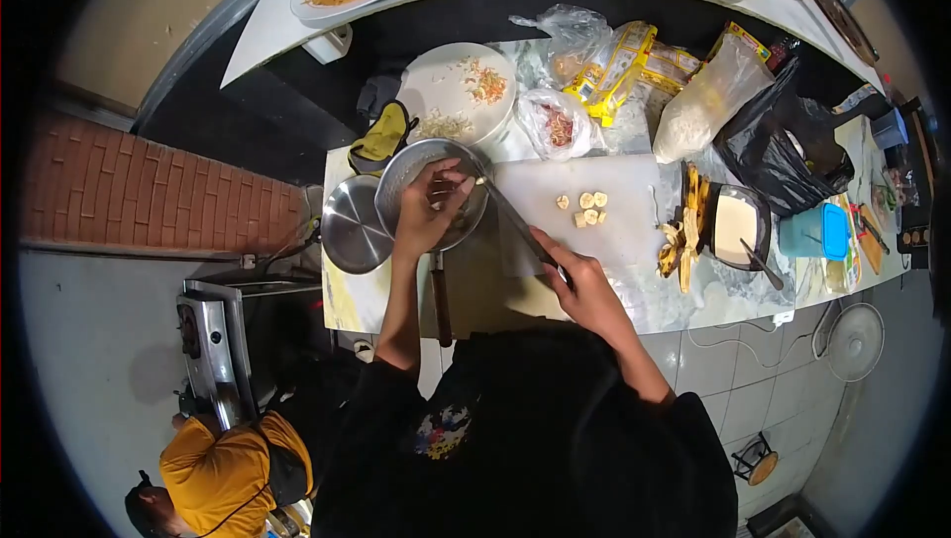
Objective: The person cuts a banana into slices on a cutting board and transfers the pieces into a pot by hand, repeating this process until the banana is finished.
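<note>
Over a metal pan (405,173) with a dark handle, my left hand (432,208) has its fingers bent close together, near the tip of a long knife; what they hold is too small to name. My right hand (579,285) is wrapped round the handle of the knife (510,216), whose blade points up and left to the pan's rim. Several banana slices (590,200) lie on the white cutting board (535,181), right of the blade. Banana peels (684,231) are beside the board, next to a dark bowl of pale batter (735,226) with a spoon in it.
A metal lid (356,225) lies left of the pan. Behind are a white plate with chopped bits (436,77), plastic bags (560,124) and a black bag (778,137). A blue-lidded container (817,231) stands right. A person in orange (223,469) is at lower left near a stove (211,335).
</note>
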A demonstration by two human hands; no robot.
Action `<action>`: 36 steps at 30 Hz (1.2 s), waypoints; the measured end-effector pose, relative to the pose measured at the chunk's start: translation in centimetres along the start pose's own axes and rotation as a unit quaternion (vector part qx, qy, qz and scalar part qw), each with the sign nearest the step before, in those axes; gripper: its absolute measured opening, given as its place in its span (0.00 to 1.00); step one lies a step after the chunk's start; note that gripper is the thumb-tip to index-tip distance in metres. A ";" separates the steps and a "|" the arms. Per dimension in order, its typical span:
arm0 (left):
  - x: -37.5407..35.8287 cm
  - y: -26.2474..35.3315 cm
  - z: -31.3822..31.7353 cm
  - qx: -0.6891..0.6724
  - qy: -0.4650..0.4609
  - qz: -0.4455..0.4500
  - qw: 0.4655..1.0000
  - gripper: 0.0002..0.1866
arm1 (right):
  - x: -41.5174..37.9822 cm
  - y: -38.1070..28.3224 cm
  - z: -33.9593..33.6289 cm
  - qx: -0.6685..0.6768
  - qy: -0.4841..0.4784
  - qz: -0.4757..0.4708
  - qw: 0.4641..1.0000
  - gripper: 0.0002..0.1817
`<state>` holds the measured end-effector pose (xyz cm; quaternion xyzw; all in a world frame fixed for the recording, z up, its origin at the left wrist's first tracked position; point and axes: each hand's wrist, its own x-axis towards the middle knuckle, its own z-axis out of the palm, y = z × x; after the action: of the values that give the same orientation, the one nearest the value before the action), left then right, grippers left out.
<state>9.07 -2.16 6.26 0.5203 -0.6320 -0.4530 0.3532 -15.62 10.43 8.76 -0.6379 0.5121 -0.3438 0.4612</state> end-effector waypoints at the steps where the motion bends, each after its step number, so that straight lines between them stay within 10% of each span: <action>1: 0.0 -0.2 0.3 0.003 0.005 0.022 1.000 0.21 | 0.1 0.0 0.1 0.000 0.002 -0.001 1.000 0.29; 13: -0.3 -2.4 -1.1 0.136 0.047 0.077 0.987 0.19 | 0.0 0.2 0.6 0.002 0.039 -0.071 0.997 0.31; 18: 0.5 -1.7 -2.0 0.244 0.120 0.147 0.951 0.14 | -1.1 -0.5 -1.7 -0.003 0.029 0.038 0.999 0.31; 25: 1.0 2.8 7.2 0.008 -0.095 0.134 0.986 0.17 | -4.9 2.2 -4.8 -0.010 0.172 0.135 0.976 0.30; 36: 2.2 -3.2 14.2 0.258 -0.128 0.178 0.941 0.20 | -8.7 3.1 -2.9 -0.044 0.147 0.144 0.978 0.34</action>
<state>-3.33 -1.53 -1.58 0.4099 -0.8495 -0.2667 0.1981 -21.41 18.03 7.11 -0.5199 0.6753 -0.3408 0.3970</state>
